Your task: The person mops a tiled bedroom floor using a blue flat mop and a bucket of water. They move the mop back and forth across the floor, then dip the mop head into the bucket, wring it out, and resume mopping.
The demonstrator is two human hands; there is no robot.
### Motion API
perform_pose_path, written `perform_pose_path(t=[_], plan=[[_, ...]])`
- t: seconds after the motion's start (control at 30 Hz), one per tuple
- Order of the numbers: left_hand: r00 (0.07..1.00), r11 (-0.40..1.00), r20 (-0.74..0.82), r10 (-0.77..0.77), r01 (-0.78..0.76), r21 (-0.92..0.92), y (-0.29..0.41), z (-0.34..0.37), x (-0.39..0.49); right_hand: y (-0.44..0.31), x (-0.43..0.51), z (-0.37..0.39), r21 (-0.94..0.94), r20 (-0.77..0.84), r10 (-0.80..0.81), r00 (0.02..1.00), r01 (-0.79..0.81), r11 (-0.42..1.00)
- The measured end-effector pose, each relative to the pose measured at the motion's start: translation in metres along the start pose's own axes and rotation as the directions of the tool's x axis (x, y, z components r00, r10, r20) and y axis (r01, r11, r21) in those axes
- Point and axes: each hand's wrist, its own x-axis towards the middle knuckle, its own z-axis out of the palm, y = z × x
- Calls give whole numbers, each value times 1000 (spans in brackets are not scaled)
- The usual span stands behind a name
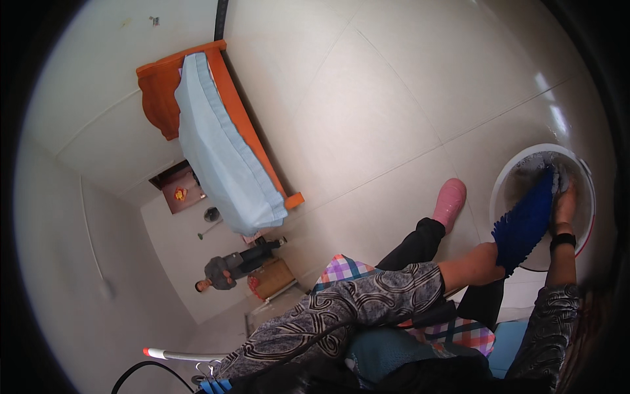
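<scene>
A blue chenille mop pad or cloth stretches slantwise over a white bucket of murky, sudsy water. My left hand grips its lower end just outside the near rim. Inside the bucket, my right hand, with a black band on the wrist, is at the pad's far end beside its grey-white edge. Its fingertips are partly hidden, so its hold is unclear. Both forearms wear patterned sleeves.
A pink boot stands on the tiled floor left of the bucket. Farther off are a wooden bed with a light-blue cover, a standing person and a brown box. A white pole lies at lower left.
</scene>
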Motion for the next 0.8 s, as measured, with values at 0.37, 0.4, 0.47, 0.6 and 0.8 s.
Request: perform_pose_path(t=[0.37, 0.4, 0.47, 0.6, 0.8], plan=[[927, 952, 232, -294, 305, -10, 3, -3, -7, -132, -177, -117, 401, 73, -243, 967, 195, 895], [964, 961, 178, -199, 228, -159, -2, 0, -11, -160, -201, -116, 483, 27, -226, 974, 185, 856], [967, 994, 232, 110, -111, -9, -14, 2, -12, -201, -222, -114, 365, 3, -287, 958, 266, 892], [981, 990, 145, 131, -121, -77, -35, 6, -8, -220, -204, -87, 403, -232, -133, 964, 220, 889], [959, 936, 109, -260, 223, 273, -39, 3, -1, -168, -138, -45, 338, -353, 20, 936, 108, 935]])
